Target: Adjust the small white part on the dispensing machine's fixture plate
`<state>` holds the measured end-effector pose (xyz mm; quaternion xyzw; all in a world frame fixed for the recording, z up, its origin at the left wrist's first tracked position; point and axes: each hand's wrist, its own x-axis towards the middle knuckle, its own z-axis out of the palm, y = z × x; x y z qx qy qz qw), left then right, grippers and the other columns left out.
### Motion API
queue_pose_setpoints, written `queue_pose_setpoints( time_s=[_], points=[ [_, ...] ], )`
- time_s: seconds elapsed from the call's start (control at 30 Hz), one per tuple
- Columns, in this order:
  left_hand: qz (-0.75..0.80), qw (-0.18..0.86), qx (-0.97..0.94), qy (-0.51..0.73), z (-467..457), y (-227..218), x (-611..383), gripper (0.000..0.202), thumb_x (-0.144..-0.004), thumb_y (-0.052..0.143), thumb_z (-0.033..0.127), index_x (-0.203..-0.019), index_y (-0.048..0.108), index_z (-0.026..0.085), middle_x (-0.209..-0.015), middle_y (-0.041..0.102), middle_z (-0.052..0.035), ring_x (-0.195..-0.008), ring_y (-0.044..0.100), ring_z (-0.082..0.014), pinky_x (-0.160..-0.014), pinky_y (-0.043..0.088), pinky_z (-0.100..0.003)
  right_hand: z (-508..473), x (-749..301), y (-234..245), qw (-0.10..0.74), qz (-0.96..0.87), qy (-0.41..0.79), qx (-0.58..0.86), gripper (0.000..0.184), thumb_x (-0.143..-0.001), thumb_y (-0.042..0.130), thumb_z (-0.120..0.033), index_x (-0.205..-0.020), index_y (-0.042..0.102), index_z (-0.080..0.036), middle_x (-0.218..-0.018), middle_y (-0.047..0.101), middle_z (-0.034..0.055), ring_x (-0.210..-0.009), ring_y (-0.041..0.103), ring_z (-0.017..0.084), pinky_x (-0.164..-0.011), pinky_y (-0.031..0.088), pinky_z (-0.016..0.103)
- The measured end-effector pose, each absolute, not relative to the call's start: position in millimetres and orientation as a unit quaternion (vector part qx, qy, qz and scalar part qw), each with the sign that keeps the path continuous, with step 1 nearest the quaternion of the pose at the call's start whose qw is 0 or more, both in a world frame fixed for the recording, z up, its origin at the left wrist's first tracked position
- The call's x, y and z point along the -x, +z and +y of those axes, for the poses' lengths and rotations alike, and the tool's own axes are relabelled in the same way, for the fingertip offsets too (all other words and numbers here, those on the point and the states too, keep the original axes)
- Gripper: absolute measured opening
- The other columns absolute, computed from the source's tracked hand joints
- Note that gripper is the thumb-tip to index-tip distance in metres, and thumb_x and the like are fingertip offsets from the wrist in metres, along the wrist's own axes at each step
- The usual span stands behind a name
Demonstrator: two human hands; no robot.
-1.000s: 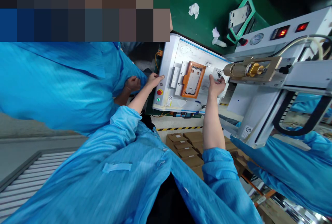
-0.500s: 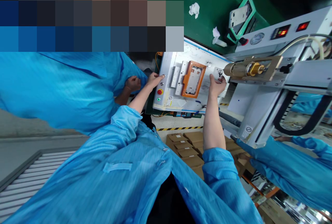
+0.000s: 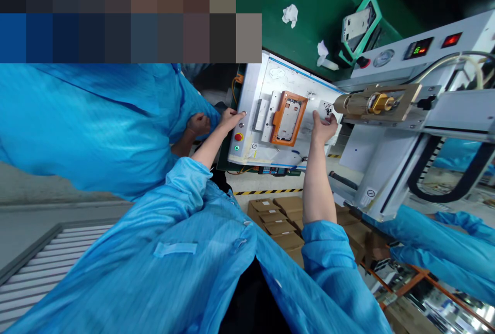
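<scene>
My left hand rests at the left edge of a white machine bed, fingers stretched out, a fingertip at a small round metal button. It holds nothing. My right hand is at the bed's right side, its thumb and fingers apart, below a white patch with black specks and close to a brass cylindrical head. Nothing shows in its grasp. Between my hands lies an orange fixture frame with a pale phone housing inside it.
A red stop button and a green-lit button sit on the bed's left edge. The machine's gantry stands at right. A teal tray and crumpled paper lie on the green table. Beside my left arm is a co-worker's hand.
Both my hands and the fixture have stayed in place. The digits on the machine's display differ. At far right, a person in blue has shifted rightward.
</scene>
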<state>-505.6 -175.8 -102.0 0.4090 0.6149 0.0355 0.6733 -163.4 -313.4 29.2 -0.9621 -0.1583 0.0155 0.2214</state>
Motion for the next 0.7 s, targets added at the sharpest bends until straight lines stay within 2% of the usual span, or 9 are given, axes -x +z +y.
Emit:
queue_pose_setpoints(
  time_s=[0.1, 0.3, 0.5, 0.7],
  points=[
    [0.614, 0.677, -0.404, 0.039, -175.7, -102.3, 506.0, 0.032, -0.101, 0.094, 0.046, -0.100, 0.069, 0.027, -0.125, 0.089, -0.0105, -0.124, 0.081, -0.0348, -0.112, 0.065, -0.045, -313.0, 164.6, 29.3, 0.221, -0.158, 0.014, 0.962, 0.075, -0.105, 0.093, -0.049, -0.165, 0.069, -0.011, -0.145, 0.074, 0.0115, -0.114, 0.080, 0.021, -0.129, 0.068, 0.045],
    [0.616, 0.676, -0.403, 0.039, -175.5, -104.3, 505.3, 0.032, -0.101, 0.094, 0.046, -0.099, 0.068, 0.027, -0.124, 0.089, -0.0110, -0.125, 0.081, -0.0346, -0.113, 0.064, -0.044, -312.6, 167.2, 29.7, 0.216, -0.155, 0.018, 0.964, 0.076, -0.108, 0.093, -0.047, -0.168, 0.067, -0.007, -0.149, 0.075, 0.0147, -0.117, 0.079, 0.019, -0.128, 0.066, 0.037],
    [0.616, 0.675, -0.404, 0.042, -175.9, -105.7, 505.6, 0.032, -0.098, 0.096, 0.045, -0.099, 0.070, 0.026, -0.123, 0.089, -0.0109, -0.124, 0.081, -0.0351, -0.112, 0.065, -0.045, -313.8, 166.1, 28.3, 0.227, -0.156, 0.015, 0.961, 0.077, -0.106, 0.092, -0.048, -0.168, 0.067, -0.011, -0.148, 0.073, 0.0112, -0.117, 0.080, 0.021, -0.131, 0.067, 0.045],
    [0.620, 0.672, -0.403, 0.045, -176.3, -104.9, 503.8, 0.033, -0.100, 0.096, 0.044, -0.097, 0.068, 0.026, -0.123, 0.089, -0.0101, -0.124, 0.080, -0.0333, -0.111, 0.064, -0.041, -314.3, 163.9, 30.4, 0.221, -0.158, 0.019, 0.962, 0.079, -0.107, 0.092, -0.050, -0.170, 0.067, -0.009, -0.148, 0.073, 0.0140, -0.119, 0.079, 0.022, -0.128, 0.067, 0.042]
  ],
)
